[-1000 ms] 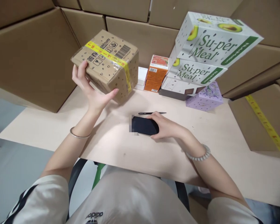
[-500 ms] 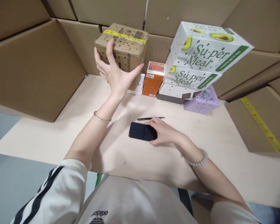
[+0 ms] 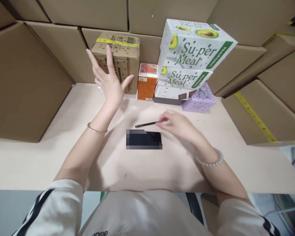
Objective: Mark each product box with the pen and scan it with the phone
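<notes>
My left hand (image 3: pixel 109 82) is spread wide before the front of a brown cardboard box (image 3: pixel 129 70) with yellow tape. Whether its fingertips touch the cardboard I cannot tell. Part of a white box (image 3: pixel 131 97) shows under the brown one. Close to the table, my right hand (image 3: pixel 177 124) has thumb and fingers pinched at the right end of a black pen (image 3: pixel 144 125); its fingers are slightly blurred. A dark phone (image 3: pixel 154 137), partly pixelated, lies flat just in front of the pen.
Orange boxes (image 3: pixel 147 83) stand right of the brown box. Beside them rises a stack of white Su-per Meal boxes (image 3: pixel 194 49), with a purple box (image 3: pixel 199 100) at its right foot. Large cardboard boxes (image 3: pixel 26 82) wall in the table (image 3: pixel 142 170) at the back and sides.
My right hand has left the phone and moved to the pen's end. My left hand's fingers have straightened at the brown box. The whole view has shifted somewhat.
</notes>
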Demonstrator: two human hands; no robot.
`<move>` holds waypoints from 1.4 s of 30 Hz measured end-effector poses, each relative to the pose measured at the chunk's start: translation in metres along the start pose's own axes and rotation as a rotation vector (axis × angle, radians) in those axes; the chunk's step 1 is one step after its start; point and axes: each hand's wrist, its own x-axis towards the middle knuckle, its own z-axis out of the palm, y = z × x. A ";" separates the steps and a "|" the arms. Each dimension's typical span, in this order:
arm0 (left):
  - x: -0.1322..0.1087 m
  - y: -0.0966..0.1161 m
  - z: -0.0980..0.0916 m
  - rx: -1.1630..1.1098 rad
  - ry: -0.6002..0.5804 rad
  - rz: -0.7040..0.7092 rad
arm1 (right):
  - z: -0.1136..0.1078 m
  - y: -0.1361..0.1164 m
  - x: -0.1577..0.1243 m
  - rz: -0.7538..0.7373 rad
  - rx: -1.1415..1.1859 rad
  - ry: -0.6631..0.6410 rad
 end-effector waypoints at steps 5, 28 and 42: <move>-0.038 0.017 -0.012 0.151 -0.010 0.174 | -0.015 0.026 0.003 0.418 -0.128 0.424; -0.169 0.103 0.003 -0.219 -0.878 0.584 | 0.009 0.139 0.006 0.783 0.111 1.042; -0.184 0.166 -0.005 -1.035 -0.988 -0.922 | 0.064 0.029 -0.146 0.269 0.037 0.961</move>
